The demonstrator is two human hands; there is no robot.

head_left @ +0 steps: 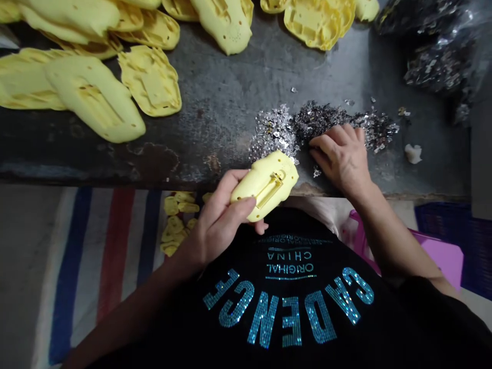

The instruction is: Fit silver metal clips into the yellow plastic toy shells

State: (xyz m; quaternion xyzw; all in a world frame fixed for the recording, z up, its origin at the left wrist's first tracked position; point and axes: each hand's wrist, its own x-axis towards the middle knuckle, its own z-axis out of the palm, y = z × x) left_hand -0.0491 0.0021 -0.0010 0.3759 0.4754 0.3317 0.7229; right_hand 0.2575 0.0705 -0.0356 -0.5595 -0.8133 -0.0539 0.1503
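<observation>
My left hand grips a yellow plastic shell just in front of the table edge. The shell's long battery-like slot faces up, with a small metal piece at its far end. My right hand rests at the near side of a dark heap of small metal pieces; its fingers are bent together, and whatever they hold is hidden. A brighter pile of the same silvery pieces lies just beyond the held shell.
Yellow shells lie across the table's left and back. A clear bag of metal pieces stands at the back right, a white lump nearer. Below are a striped sheet with more yellow parts, and a pink stool.
</observation>
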